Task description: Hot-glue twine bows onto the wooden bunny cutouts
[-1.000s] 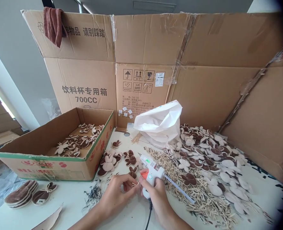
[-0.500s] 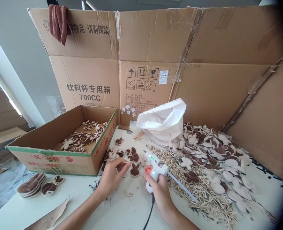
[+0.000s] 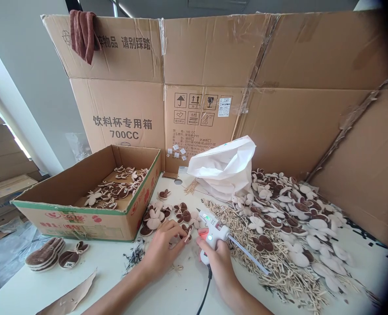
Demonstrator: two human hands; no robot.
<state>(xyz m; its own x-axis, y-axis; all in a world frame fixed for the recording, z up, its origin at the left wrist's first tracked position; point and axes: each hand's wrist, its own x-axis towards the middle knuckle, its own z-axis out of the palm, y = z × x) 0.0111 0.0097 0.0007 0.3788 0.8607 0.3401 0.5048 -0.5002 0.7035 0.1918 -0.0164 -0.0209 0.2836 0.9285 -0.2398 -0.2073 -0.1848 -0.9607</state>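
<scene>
The person's left hand [image 3: 163, 249] has its fingers curled in, with thumb and fingertips pinching a small brown plush piece [image 3: 186, 234] that has a pale twisted cord across it. The piece sits just left of the hot glue gun [image 3: 213, 232], close to its nozzle but apparently not touching it. The right hand [image 3: 214, 262] is wrapped around the gun's grip, with a finger at the orange trigger, and the gun's lit indicator glows green. A glue stick [image 3: 248, 260] runs out of the back of the gun, and a black cable [image 3: 207, 293] drops from the grip toward the person.

Left of the gun, a cluster of brown-and-cream plush shapes [image 3: 154, 218] lies on the white table [image 3: 115, 280], with black fibre scraps [image 3: 134, 257] nearer the left hand. To the right spreads a mass of pale twisted cords [image 3: 262, 258], with a heap of plush shapes [image 3: 288, 210] behind it. A white plastic bag [image 3: 223, 168] stands behind the gun. Farther left sit an open cardboard box [image 3: 85, 214] holding tied pieces, a stack of brown pads [image 3: 44, 253], and a tagged bow-shaped piece [image 3: 72, 257]. A flattened carton [image 3: 197, 109] rises behind everything.
</scene>
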